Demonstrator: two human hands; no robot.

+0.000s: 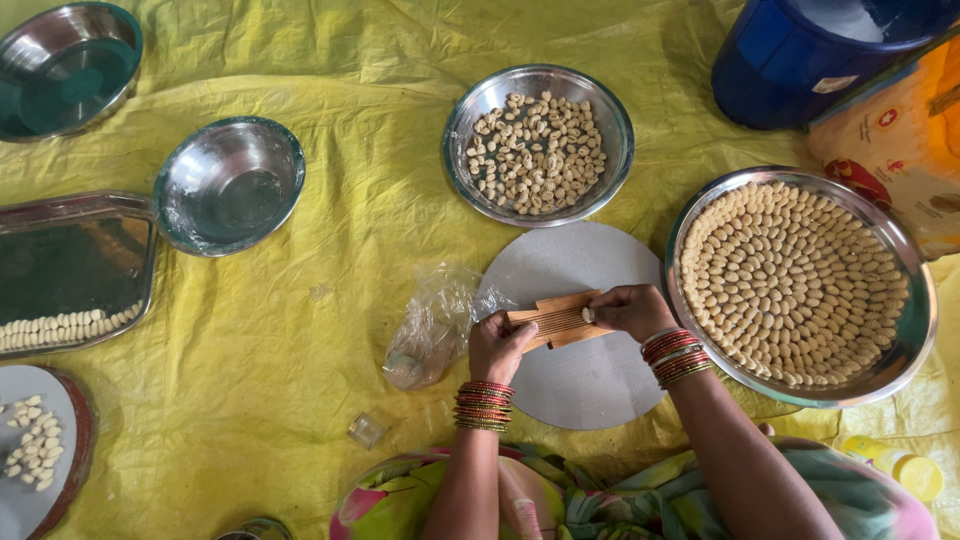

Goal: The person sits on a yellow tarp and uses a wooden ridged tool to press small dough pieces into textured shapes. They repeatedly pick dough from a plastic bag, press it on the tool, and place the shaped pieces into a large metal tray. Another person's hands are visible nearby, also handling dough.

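My left hand point(497, 345) grips the near end of a small ridged wooden board point(556, 319) held over a round grey board point(585, 330). My right hand point(631, 309) presses a small pale dough piece point(588, 314) against the ridges with its fingertips. Both wrists wear red and gold bangles. To the right, a large steel plate point(915, 330) holds several shaped dough pieces laid in neat rings. Beyond the round board, a steel bowl point(470, 115) holds several loose pieces.
A crumpled clear plastic bag point(432, 325) lies left of my hands on the yellow sheet point(280, 370). Empty steel bowls point(230, 183) stand at upper left. A steel tray point(75, 270) and a round board point(30, 455) at left carry more pieces. A blue bucket point(800, 55) stands upper right.
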